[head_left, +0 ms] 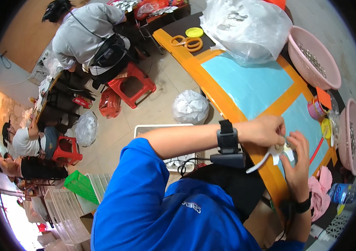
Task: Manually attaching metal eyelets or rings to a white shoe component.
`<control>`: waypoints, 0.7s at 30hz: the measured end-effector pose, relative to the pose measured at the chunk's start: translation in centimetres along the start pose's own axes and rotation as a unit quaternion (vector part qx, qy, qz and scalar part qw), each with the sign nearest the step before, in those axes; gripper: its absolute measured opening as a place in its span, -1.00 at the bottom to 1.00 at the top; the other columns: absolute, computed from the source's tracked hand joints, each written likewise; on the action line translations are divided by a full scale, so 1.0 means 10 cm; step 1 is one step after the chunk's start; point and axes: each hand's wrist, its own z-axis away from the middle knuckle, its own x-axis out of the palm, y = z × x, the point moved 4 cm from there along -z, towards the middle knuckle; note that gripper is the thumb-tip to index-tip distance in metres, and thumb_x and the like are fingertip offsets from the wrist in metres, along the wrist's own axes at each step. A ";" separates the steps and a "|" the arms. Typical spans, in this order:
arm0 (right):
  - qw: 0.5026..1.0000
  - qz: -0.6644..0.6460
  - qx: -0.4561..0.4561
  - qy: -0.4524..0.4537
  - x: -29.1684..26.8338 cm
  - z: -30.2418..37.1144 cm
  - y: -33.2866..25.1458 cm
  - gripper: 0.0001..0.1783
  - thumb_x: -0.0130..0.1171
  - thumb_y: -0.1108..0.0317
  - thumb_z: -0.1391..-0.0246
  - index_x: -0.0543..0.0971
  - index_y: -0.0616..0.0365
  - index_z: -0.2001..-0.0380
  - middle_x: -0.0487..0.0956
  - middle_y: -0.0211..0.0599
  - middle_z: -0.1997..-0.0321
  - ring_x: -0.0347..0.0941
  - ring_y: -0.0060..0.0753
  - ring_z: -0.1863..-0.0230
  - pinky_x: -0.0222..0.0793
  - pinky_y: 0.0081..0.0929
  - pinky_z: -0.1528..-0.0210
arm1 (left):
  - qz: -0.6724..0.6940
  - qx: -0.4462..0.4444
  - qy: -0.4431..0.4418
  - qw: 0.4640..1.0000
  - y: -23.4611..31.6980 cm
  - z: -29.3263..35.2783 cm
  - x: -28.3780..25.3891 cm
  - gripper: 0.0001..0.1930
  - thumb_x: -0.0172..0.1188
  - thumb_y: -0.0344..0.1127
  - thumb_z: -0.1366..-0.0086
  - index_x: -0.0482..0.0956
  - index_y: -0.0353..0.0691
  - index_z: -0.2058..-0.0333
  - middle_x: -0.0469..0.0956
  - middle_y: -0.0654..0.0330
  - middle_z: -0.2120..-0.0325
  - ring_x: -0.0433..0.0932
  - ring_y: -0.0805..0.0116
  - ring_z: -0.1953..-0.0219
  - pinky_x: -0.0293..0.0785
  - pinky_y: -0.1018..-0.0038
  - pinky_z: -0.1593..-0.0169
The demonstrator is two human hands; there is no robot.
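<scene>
My left hand [265,130] is bent over the table edge with its fingertips pinched on a small white piece [275,150], and a pale strap-like tail [258,165] hangs from it toward me. Facing it, my right hand [298,161] grips the same piece between thumb and fingers. Small round metal bits show between the two sets of fingertips, too small to name. Beneath the hands lies a blue sheet [247,85] bordered with orange tape [224,109]. A black device [228,160] with a cable sits beneath my left forearm.
A large clear bag [247,31], orange-handled scissors [188,43], pink basins of metal parts [332,71] [350,138], a pink cloth [321,194] and a water bottle [345,193] surround the work area. White crate [163,126] and wrapped bundle [190,106] stand on the floor. Other people sit at left.
</scene>
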 end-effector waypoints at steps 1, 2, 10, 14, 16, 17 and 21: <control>1.000 0.010 -0.006 0.002 0.00 0.01 0.00 -0.41 0.35 0.62 0.01 0.55 0.26 -0.16 0.49 0.06 -0.33 0.33 0.27 -0.48 0.25 0.02 -0.51 | 0.037 0.028 0.010 0.999 -0.02 -0.01 0.04 -0.56 0.40 -0.24 -0.25 0.57 -0.40 0.00 0.66 -0.01 0.20 0.66 0.17 0.14 0.60 0.30 0.04; 1.000 -0.003 0.007 0.007 0.00 0.03 0.06 -0.43 0.34 0.60 0.00 0.55 0.26 -0.15 0.49 0.07 -0.32 0.32 0.31 -0.48 0.22 0.06 -0.52 | 0.039 0.050 0.009 0.998 0.03 -0.02 0.08 -0.59 0.39 -0.27 -0.24 0.56 -0.38 0.02 0.63 0.00 0.22 0.64 0.16 0.15 0.58 0.29 0.05; 0.999 0.043 0.000 -0.025 0.02 0.04 0.13 -0.36 0.35 0.61 0.09 0.54 0.20 -0.16 0.49 -0.01 -0.33 0.23 0.35 -0.55 0.13 0.17 -0.56 | 0.079 0.091 0.043 0.992 0.10 0.20 0.17 -0.67 0.30 -0.43 -0.25 0.48 -0.26 0.03 0.40 0.05 0.19 0.47 0.15 0.12 0.43 0.30 0.04; 0.998 0.041 0.010 -0.035 0.02 0.04 0.11 -0.36 0.35 0.61 0.06 0.53 0.19 -0.18 0.49 -0.02 -0.34 0.22 0.36 -0.55 0.13 0.20 -0.56 | 0.121 0.076 0.051 0.988 0.08 0.22 0.20 -0.63 0.32 -0.43 -0.24 0.49 -0.23 -0.02 0.40 0.06 0.14 0.44 0.16 0.08 0.42 0.31 0.00; 0.999 0.035 0.009 -0.033 0.02 0.02 0.08 -0.38 0.34 0.62 0.03 0.53 0.20 -0.18 0.49 -0.01 -0.34 0.23 0.36 -0.55 0.14 0.20 -0.55 | 0.121 0.078 0.063 0.987 0.02 0.19 0.24 -0.59 0.33 -0.42 -0.25 0.48 -0.23 -0.06 0.39 0.07 0.11 0.43 0.20 0.04 0.42 0.32 -0.04; 0.999 0.033 0.011 -0.031 0.02 0.03 0.08 -0.39 0.34 0.62 0.01 0.53 0.21 -0.18 0.49 0.00 -0.34 0.23 0.36 -0.54 0.14 0.19 -0.55 | 0.151 0.058 0.075 0.984 0.02 0.19 0.24 -0.55 0.34 -0.40 -0.27 0.45 -0.24 -0.11 0.39 0.06 0.08 0.43 0.21 0.01 0.42 0.33 -0.07; 0.999 0.025 0.011 -0.019 0.02 0.06 0.07 -0.44 0.32 0.61 -0.07 0.52 0.25 -0.19 0.49 0.02 -0.35 0.26 0.35 -0.53 0.16 0.16 -0.55 | 0.209 0.032 0.158 0.964 -0.04 0.21 0.33 -0.36 0.39 -0.32 -0.30 0.29 -0.29 -0.27 0.38 -0.01 -0.02 0.40 0.21 -0.14 0.39 0.31 -0.22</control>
